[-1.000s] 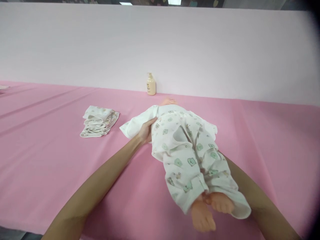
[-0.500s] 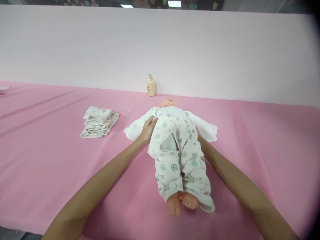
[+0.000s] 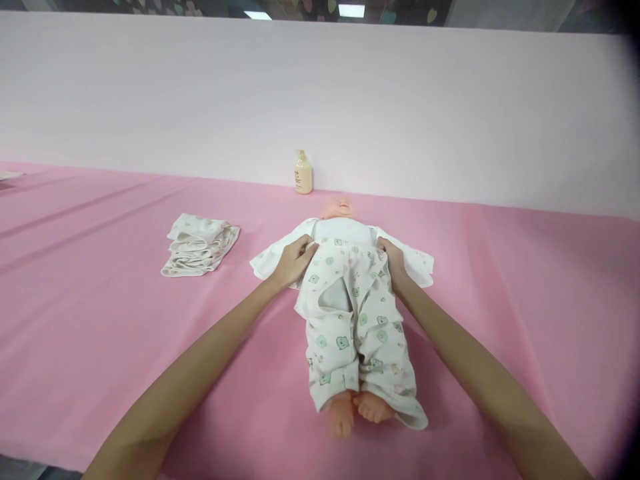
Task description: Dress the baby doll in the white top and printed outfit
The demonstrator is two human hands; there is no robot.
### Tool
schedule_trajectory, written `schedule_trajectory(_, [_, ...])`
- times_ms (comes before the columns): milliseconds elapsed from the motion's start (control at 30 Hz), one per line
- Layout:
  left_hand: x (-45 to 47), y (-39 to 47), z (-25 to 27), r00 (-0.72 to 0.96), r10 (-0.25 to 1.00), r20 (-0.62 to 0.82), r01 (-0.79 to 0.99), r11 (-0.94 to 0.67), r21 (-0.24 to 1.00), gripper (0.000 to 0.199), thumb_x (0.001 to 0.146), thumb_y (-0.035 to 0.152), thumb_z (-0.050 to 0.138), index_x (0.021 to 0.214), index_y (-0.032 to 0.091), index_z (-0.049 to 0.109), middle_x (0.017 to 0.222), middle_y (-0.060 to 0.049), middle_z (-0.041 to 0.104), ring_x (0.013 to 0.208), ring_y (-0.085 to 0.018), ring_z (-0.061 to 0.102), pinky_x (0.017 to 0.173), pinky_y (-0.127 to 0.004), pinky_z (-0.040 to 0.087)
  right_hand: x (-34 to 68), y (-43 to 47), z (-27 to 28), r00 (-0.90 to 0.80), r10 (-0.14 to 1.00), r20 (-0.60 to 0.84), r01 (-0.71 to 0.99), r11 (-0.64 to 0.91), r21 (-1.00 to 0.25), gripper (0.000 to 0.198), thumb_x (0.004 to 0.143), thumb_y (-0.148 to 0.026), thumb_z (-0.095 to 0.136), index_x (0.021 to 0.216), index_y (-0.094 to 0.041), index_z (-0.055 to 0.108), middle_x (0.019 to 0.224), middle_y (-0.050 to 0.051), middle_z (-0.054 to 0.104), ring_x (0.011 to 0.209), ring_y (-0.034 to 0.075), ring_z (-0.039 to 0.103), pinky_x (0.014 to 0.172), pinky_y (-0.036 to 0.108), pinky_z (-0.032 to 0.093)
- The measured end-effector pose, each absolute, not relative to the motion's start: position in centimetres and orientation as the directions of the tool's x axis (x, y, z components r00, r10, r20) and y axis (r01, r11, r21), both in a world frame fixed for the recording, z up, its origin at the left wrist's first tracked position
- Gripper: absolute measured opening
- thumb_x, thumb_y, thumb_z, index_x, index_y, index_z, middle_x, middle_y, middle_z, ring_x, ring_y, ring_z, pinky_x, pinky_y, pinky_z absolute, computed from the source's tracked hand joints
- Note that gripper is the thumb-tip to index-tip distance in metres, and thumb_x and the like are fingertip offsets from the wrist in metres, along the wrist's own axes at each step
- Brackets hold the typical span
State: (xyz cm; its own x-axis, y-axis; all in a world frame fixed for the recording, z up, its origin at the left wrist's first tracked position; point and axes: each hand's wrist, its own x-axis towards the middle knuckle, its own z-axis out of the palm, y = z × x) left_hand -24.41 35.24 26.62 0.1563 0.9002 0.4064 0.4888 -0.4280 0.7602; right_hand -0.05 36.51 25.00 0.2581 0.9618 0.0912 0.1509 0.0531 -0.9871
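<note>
A baby doll (image 3: 341, 209) lies on its back, head away from me and bare feet towards me. It has on a white top (image 3: 345, 230) and white pants (image 3: 373, 320) printed with green bears. A gap between the legs shows pale grey beneath. At the left of the waistband, my left hand (image 3: 294, 260) is closed, pinching the pants' edge. My right hand (image 3: 393, 260) grips the waistband's other side with its fingers closed. The top's two sleeves spread out flat beyond my hands.
A folded stack of printed cloth (image 3: 200, 245) lies to the left. Behind the doll's head, a cream pump bottle (image 3: 303, 175) stands against the white wall (image 3: 320, 100). The pink sheet (image 3: 100, 320) has shallow creases. Something pale lies at the far left edge.
My right hand has come up from beside the doll's hip to the waistband and now shows more. The doll's legs and feet have shifted slightly left.
</note>
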Motion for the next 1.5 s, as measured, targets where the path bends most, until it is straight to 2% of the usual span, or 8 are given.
schedule_trajectory(167, [-25.7,36.9,28.6,0.251,0.814,0.524,0.715,-0.521,0.466,0.02,0.08,0.038,0.055,0.079,0.019,0.062,0.117,-0.008,0.051,0.107,-0.025,0.049,0.098,-0.04,0.036,2.3,37.4,27.6,0.018,0.997,0.071,0.135,0.068,-0.988,0.023,0.068,-0.037,0.061,0.061,-0.015,0.062,0.056,-0.001,0.054,0.056,0.013,0.047,0.056,0.026,0.038])
schedule_trajectory(333, [-25.9,40.1,27.7,0.245,0.901,0.357,0.559,-0.432,0.707,0.018,0.076,0.036,0.06,0.073,0.019,0.063,0.125,-0.009,0.05,0.12,-0.025,0.045,0.107,-0.04,0.028,5.7,37.5,29.2,-0.38,0.925,0.003,0.281,0.119,-0.952,0.031,0.065,-0.036,0.074,0.089,-0.016,0.071,0.09,0.006,0.069,0.086,0.02,0.061,0.082,0.032,0.045])
schedule_trajectory(600, [-26.1,40.9,25.9,0.173,0.917,0.36,0.601,-0.387,0.699,0.019,0.08,0.033,0.053,0.067,0.019,0.054,0.113,-0.008,0.058,0.107,-0.024,0.054,0.097,-0.039,0.037,3.0,41.7,27.8,-0.112,0.928,0.356,0.295,0.374,-0.879,0.031,0.065,-0.04,0.072,0.082,-0.014,0.069,0.072,0.002,0.062,0.07,0.014,0.055,0.074,0.029,0.044])
schedule_trajectory(933, [-25.8,40.8,25.1,-0.145,0.862,0.486,0.755,-0.221,0.618,0.034,0.076,0.047,0.058,0.09,0.017,0.051,0.095,-0.011,0.062,0.091,-0.026,0.056,0.082,-0.036,0.039,2.7,44.3,26.1,0.053,0.943,0.327,0.51,0.257,-0.821,0.028,0.065,-0.032,0.062,0.087,-0.015,0.068,0.073,0.002,0.063,0.071,0.015,0.056,0.069,0.025,0.044])
schedule_trajectory(1033, [-28.0,40.8,25.3,-0.257,0.913,0.317,0.705,-0.047,0.707,0.04,0.069,0.057,0.062,0.078,0.018,0.056,0.075,-0.009,0.061,0.083,-0.028,0.057,0.074,-0.034,0.038,4.2,43.8,27.0,0.081,0.963,0.258,0.548,0.173,-0.819,0.027,0.068,-0.033,0.061,0.087,-0.015,0.067,0.089,0.006,0.067,0.08,0.016,0.059,0.073,0.026,0.044])
schedule_trajectory(1167, [-30.8,40.9,27.1,-0.256,0.966,0.031,0.467,0.095,0.879,0.033,0.061,0.042,0.073,0.053,0.019,0.051,0.049,-0.001,0.048,0.055,-0.018,0.048,0.055,-0.028,0.03,6.7,43.0,28.4,0.116,0.993,0.003,0.788,-0.09,-0.609,0.029,0.074,-0.042,0.057,0.065,-0.015,0.061,0.064,0.005,0.061,0.056,0.014,0.051,0.055,0.027,0.038])
schedule_trajectory(1367, [-27.9,39.1,31.8,-0.241,0.952,0.188,0.246,-0.127,0.961,0.022,0.075,0.035,0.062,0.068,0.015,0.058,0.063,-0.001,0.055,0.06,-0.013,0.049,0.054,-0.023,0.034,7.4,42.5,29.6,0.104,0.993,-0.05,0.85,-0.115,-0.514,0.013,0.07,-0.03,0.062,0.068,-0.017,0.063,0.07,0.005,0.063,0.061,0.015,0.055,0.052,0.025,0.037])
schedule_trajectory(1500, [-21.8,34.9,33.2,0.115,0.953,0.28,0.306,-0.302,0.903,0.033,0.079,0.023,0.059,0.111,0.018,0.061,0.084,-0.003,0.066,0.065,-0.014,0.056,0.062,-0.024,0.042,7.0,42.2,30.1,0.134,0.988,-0.08,0.873,-0.156,-0.463,0.016,0.072,-0.03,0.06,0.079,-0.016,0.065,0.084,0.011,0.067,0.072,0.021,0.06,0.057,0.029,0.042])
